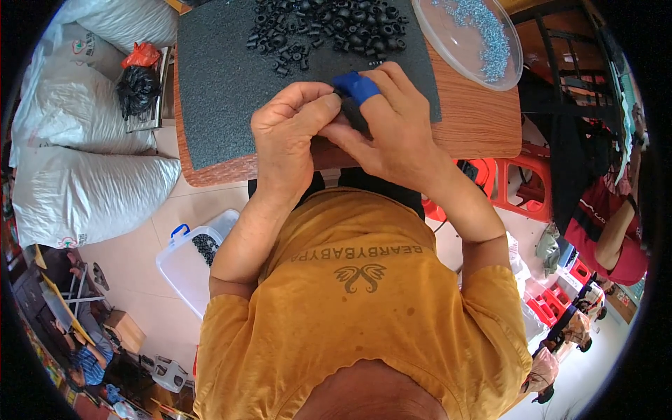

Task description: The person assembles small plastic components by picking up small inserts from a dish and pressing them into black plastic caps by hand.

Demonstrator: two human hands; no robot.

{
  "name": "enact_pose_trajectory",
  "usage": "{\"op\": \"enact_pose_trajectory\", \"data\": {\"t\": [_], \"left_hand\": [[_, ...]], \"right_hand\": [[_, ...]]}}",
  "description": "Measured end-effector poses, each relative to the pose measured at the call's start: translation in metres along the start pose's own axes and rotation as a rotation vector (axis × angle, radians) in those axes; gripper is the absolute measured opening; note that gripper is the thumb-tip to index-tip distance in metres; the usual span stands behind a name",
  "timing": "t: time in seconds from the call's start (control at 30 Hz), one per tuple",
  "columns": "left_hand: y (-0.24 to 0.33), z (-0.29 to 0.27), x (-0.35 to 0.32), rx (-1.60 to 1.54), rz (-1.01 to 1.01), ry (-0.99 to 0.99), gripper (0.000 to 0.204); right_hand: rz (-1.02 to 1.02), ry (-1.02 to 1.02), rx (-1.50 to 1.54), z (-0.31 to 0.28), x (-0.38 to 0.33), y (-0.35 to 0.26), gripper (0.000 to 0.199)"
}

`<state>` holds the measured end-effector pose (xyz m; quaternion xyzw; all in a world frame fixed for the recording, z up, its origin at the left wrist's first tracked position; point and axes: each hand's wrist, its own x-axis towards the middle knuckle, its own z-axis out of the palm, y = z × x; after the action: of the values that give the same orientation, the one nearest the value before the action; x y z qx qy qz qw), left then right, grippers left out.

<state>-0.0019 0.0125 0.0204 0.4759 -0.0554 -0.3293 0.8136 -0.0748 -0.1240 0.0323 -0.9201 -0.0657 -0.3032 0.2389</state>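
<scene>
Close together over the mat's front edge, both my hands work at a small dark piece. My right hand (399,119) is closed round this black piece (354,114), which is mostly covered by fingers, so its exact kind cannot be made out. A blue wrap (358,87) covers a finger of that hand. My left hand (290,129) pinches with thumb and forefinger right beside the piece; whatever is between those fingertips is hidden. Just beyond the hands, a heap of small black plastic fittings (336,28) lies on the dark grey mat (217,91).
On the wooden table (476,129), a clear round tray (514,73) holds tiny blue pieces at the right. White sacks (91,196) are stacked at the left. A clear plastic bin (178,269) stands on the floor. Red stools (521,185) and other people are at the right.
</scene>
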Motion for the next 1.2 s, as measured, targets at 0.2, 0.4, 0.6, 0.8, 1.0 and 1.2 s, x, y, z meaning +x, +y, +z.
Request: {"op": "enact_pose_trajectory", "data": {"t": [0.2, 0.4, 0.6, 0.8, 1.0, 1.2], "left_hand": [[0.003, 0.001, 0.002, 0.032, 0.008, 0.029, 0.007], [0.009, -0.004, 0.003, 0.077, -0.085, -0.066, 0.007], [0.009, -0.006, 0.004, 0.085, -0.121, -0.079, 0.010], [0.006, -0.013, 0.003, 0.051, -0.210, -0.163, 0.022], [0.001, -0.018, 0.002, 0.161, -0.165, -0.213, 0.027], [-0.002, -0.015, 0.000, 0.268, -0.126, -0.154, 0.027]], "right_hand": [[-0.165, 0.003, -0.118, 0.004, 0.003, 0.006, 0.032], [-0.231, 0.016, -0.116, 0.011, 0.007, 0.016, 0.025], [-0.254, 0.040, -0.127, 0.012, 0.007, 0.018, 0.026], [-0.260, 0.117, -0.106, 0.013, 0.008, 0.025, 0.028], [-0.303, 0.061, -0.112, 0.017, 0.003, 0.028, 0.027], [-0.352, 0.026, -0.126, 0.022, 0.003, 0.029, 0.026]]}}
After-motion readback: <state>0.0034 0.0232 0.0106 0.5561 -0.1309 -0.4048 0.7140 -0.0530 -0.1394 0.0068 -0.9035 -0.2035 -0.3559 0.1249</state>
